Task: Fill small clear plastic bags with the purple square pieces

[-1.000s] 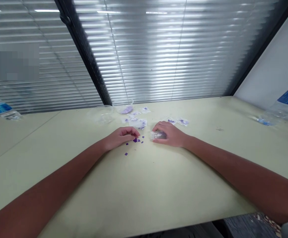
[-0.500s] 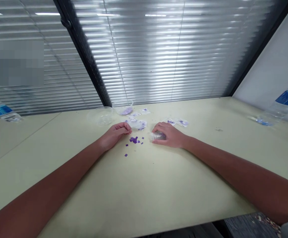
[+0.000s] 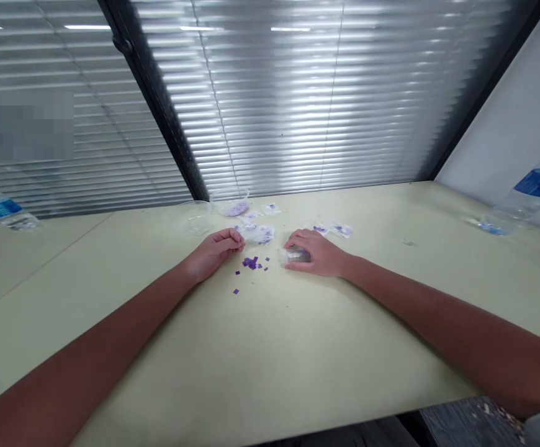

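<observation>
My left hand (image 3: 216,249) rests on its side on the table with fingers curled against the thumb; whether anything is in them I cannot make out. Just right of it lies a loose pile of small purple squares (image 3: 251,263), with a few scattered around. Beyond the pile is a clear plastic bag with purple marks (image 3: 263,233). My right hand (image 3: 319,253) is closed round a small clear plastic item (image 3: 297,254), its thumb and fingers on either side. The palm hides part of that item, so its exact kind is unclear.
A clear round bowl (image 3: 195,217) and another clear container with pale purple bits (image 3: 236,208) stand by the window blinds. Small printed packets (image 3: 342,230) lie behind my right hand. Water bottles stand at the left (image 3: 4,208) and right (image 3: 526,195).
My left hand has shifted very slightly left. My right hand keeps its hold on the clear plastic item, and the purple squares lie as before.
</observation>
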Motion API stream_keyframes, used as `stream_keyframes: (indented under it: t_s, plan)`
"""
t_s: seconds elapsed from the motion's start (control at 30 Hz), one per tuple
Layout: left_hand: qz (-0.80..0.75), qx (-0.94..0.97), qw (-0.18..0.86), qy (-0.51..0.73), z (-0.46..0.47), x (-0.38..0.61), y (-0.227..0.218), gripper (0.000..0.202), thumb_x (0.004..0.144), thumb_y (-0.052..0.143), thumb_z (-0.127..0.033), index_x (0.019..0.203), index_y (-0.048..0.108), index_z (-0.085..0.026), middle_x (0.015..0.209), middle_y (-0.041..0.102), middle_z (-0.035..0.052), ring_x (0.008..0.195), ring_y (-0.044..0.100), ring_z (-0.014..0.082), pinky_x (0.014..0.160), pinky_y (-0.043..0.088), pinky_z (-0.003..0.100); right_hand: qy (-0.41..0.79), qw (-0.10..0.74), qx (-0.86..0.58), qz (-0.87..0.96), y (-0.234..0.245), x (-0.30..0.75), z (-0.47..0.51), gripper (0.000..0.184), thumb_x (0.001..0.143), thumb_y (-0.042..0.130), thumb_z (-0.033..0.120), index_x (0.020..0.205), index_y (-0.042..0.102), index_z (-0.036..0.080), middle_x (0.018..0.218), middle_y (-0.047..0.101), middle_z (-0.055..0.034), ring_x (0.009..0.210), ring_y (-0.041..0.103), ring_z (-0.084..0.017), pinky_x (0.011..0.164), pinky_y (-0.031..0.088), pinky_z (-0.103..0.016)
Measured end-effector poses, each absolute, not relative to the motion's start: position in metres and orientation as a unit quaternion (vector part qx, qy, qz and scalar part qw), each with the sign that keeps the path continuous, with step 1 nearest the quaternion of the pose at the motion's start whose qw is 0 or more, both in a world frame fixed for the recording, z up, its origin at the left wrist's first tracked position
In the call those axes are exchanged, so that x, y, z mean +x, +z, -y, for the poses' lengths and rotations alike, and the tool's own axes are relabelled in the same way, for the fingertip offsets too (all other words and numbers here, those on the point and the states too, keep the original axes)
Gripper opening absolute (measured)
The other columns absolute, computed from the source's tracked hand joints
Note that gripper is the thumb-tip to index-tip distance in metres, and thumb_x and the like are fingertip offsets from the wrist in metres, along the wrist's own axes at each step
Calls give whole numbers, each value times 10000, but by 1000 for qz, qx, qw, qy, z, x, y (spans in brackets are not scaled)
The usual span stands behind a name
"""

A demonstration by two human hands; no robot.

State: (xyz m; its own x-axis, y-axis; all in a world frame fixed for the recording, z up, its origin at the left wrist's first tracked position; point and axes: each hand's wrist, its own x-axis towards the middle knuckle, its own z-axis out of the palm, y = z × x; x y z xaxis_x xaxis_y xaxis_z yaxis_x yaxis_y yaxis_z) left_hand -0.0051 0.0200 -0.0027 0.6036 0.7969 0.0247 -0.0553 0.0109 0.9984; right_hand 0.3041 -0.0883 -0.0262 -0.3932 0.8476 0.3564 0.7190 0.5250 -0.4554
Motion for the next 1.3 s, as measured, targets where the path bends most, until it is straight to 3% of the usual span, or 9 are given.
stream_keyframes:
  t_s: [0.8, 1.0, 1.17, 1.3]
  plan:
    - [-314, 636, 628, 320, -18, -4, 0, 186, 811, 826, -281, 811, 658, -203, 828, 642, 9, 818, 607, 172, 801, 474, 297, 110, 283, -462, 834, -29, 306, 86, 425, 973, 734, 585, 1237, 703, 254, 1283, 715, -109, 1183, 656, -309, 1090, 446, -499]
    - [-346, 752, 516, 220, -1, 2, 2, 169, 854, 780, -361, 886, 718, -207, 857, 692, 21, 757, 604, 179, 709, 458, 292, 105, 283, -465, 832, -28, 307, 86, 431, 969, 741, 585, 1242, 700, 253, 1286, 708, -105, 1190, 657, -311, 1095, 437, -490]
    - [-284, 869, 366, 174, 5, 7, -2, 100, 871, 733, -296, 911, 778, -217, 946, 696, 58, 827, 621, 208, 712, 468, 293, 108, 281, -464, 833, -27, 307, 87, 421, 981, 724, 579, 1248, 701, 255, 1275, 712, -107, 1191, 650, -310, 1095, 435, -486]
    - [-282, 873, 359, 174, 3, 7, -6, 107, 896, 711, -294, 930, 788, -228, 943, 680, 55, 799, 609, 198, 701, 468, 287, 106, 278, -467, 833, -25, 307, 88, 418, 979, 722, 583, 1242, 709, 258, 1272, 714, -106, 1198, 646, -317, 1095, 434, -488]
